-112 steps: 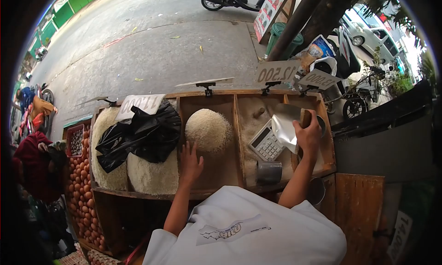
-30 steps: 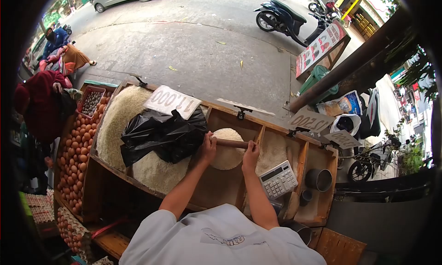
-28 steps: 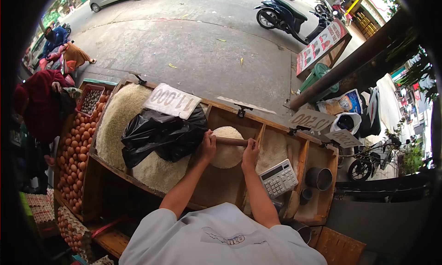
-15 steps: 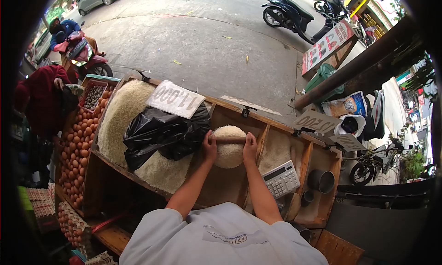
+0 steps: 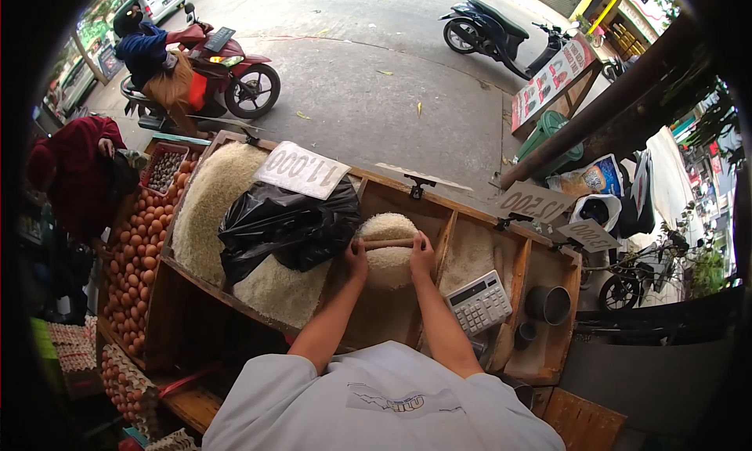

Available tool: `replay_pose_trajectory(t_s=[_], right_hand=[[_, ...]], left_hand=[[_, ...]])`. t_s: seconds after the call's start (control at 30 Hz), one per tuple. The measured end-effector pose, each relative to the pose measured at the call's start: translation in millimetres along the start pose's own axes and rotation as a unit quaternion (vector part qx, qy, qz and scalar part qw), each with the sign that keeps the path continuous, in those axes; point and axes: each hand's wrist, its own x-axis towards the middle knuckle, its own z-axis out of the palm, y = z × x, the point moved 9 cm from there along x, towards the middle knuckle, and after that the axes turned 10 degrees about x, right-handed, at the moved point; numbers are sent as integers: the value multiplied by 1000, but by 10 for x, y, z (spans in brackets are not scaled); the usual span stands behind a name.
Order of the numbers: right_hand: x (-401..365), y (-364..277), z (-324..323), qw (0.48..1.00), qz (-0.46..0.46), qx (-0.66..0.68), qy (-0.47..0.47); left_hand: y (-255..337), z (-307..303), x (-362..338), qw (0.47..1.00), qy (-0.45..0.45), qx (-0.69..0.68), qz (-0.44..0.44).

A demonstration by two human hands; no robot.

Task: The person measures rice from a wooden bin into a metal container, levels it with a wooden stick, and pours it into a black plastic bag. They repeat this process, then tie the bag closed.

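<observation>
My left hand (image 5: 356, 261) and my right hand (image 5: 422, 257) are closed round the two ends of a short wooden rod (image 5: 388, 243). The rod lies level across a round heap of white rice (image 5: 387, 226) in a wooden compartment. Below the rod a pale patch of rice (image 5: 392, 269) shows, blurred; I cannot make out the vessel under it. A black plastic bag (image 5: 286, 230) lies left of my left hand, on more rice. Right of my right forearm a white calculator (image 5: 479, 303) rests on the neighbouring rice.
Rice (image 5: 211, 208) fills the left bin beside brown eggs (image 5: 141, 251). Price cards (image 5: 302, 169) stand along the far edge. Dark cups (image 5: 547, 304) sit at the right. A person in dark red (image 5: 82, 161) bends at the left; a motorbike rider (image 5: 160, 63) is on the street.
The rod has come slightly toward me over the rice heap, both hands still on it. On the street, the red motorbike and its rider have moved right and nearer.
</observation>
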Motion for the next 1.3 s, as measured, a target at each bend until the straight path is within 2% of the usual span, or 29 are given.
replay_pose_trajectory(t_s=[0.13,0.2,0.23,0.3,0.43,0.47,0.5,0.53,0.6,0.63,0.67,0.7,0.73,0.8,0.83,0.9,1.0,1.13,1.3], right_hand=[[-185,-31,-67,1000,4,-15,4],[-280,-42,-109,1000,15,-10,-1],[-338,-32,-136,1000,29,-6,-5],[-513,-59,-228,998,57,-6,-3],[-718,299,-472,990,138,-39,21],[-812,210,-493,986,165,20,28],[-870,70,-502,985,167,19,28],[-872,-88,-514,988,148,18,32],[-779,-210,-494,990,131,16,40],[-686,-310,-442,995,93,14,28],[-598,-403,-394,998,54,13,17],[-496,-371,-354,998,53,12,20],[-359,-332,-286,1000,17,12,15],[-156,-295,-176,999,-35,9,6],[-93,-313,-150,999,-38,7,5],[28,-298,-109,999,-26,-30,4],[172,-322,-27,998,-29,-44,-17],[364,-250,27,997,-37,-61,-20],[365,-242,75,988,5,-133,-80]], left_hand=[[-76,-43,-127,997,-6,-71,-20],[-170,-54,-177,992,33,-99,64],[-94,-140,-260,992,35,-100,65],[-83,-169,-502,992,-70,-54,-86],[-188,-239,-779,983,-106,1,-149],[-188,-241,-891,966,-121,-61,-221],[-203,-216,-1010,938,-137,-122,-293],[-176,-190,-991,938,-137,-122,-295],[22,-145,-801,950,-110,-173,-234],[5,-71,-687,950,-113,-172,-236],[54,11,-443,965,-108,-176,-160],[98,89,-234,975,-101,-181,-80],[-22,202,-87,974,-103,-183,-80],[-94,336,196,987,-92,-130,0],[-110,357,248,987,-91,-134,0],[-72,345,323,995,-61,-53,63],[82,300,384,994,-75,11,76],[99,295,373,994,-64,-9,92],[391,109,187,992,-61,75,79]])
